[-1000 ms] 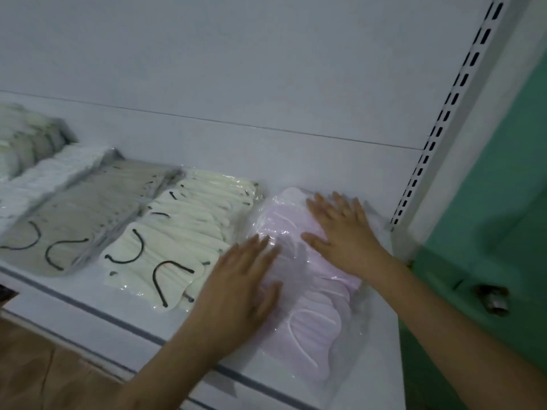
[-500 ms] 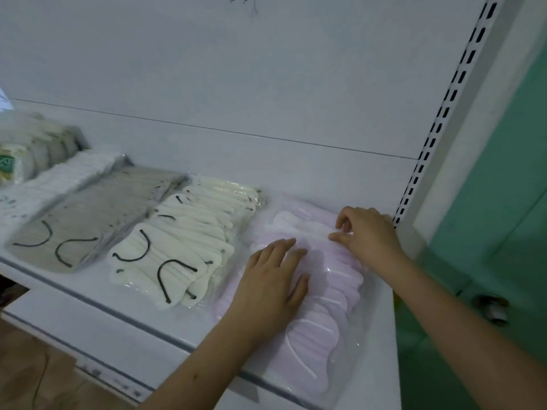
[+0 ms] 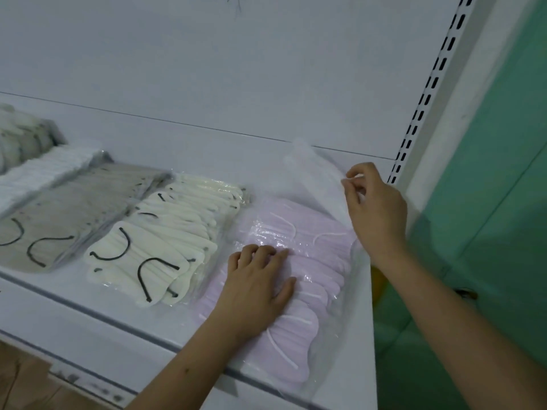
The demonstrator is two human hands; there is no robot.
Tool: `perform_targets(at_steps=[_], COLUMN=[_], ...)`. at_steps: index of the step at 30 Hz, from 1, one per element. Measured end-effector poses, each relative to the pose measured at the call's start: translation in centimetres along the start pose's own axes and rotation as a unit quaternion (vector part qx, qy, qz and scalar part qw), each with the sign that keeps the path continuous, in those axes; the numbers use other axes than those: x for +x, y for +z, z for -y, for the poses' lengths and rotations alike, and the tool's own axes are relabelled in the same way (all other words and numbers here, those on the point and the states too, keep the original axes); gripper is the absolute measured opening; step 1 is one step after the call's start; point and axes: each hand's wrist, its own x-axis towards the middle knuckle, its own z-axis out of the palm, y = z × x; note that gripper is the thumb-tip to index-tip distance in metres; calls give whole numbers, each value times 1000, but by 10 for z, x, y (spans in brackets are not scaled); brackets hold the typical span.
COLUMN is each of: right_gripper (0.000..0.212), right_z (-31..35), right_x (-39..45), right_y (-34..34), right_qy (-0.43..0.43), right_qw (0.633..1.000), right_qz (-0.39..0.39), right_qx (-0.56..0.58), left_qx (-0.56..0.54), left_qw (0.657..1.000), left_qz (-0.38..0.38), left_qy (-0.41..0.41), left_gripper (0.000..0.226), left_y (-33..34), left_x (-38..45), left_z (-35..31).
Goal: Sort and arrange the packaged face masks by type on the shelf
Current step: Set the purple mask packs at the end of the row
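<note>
On the shelf (image 3: 88, 306) the sorting looks nearly done: grey masks (image 3: 68, 214), cream masks (image 3: 165, 241) and the pink mask pack (image 3: 296, 276) lie in side-by-side rows. The left hand (image 3: 257, 288) presses flat, fingers straight, on the pink pack. The right hand (image 3: 376, 208) pinches a raised clear plastic flap (image 3: 316, 179) at the pack's far end, which remains to be tucked down.

back panel (image 3: 266, 69): white, a faint pen scribble near its top | slotted upright (image 3: 430, 93): white, black slots | wall (image 3: 503, 161): green (flat, dim light) | floor (image 3: 26, 377): brown, lower left
</note>
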Motion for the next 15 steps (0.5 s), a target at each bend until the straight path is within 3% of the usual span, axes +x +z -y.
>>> perform_targets(at_steps=[2,5,8,12,15], right_gripper=[15,16,16,10,15], right_z=[6,1,-7,6,19], right_x=[-3,-27,-57,-80,-96], right_y=[-6,2,11,4,1], right_qy=[-70,-211,-217,-225,-260], right_qw=[997,976,971,964,937], right_qz=[-27,27,101,141,230], right_qx=[-29,-52,-18,27,43], left_qx=[0,-8,-82,-185,-168], left_qw=[1000,1000,995,958,963], left_qz=[-8,-2,-49,-205,-202], left_qy=[5,22,3,-74,-54], left_gripper=[53,53,45,26,30], left_y=[1,0,-8,-31,-44], left_x=[-1,0,1,1,-3], left_z=[1,2,-1,-3,7])
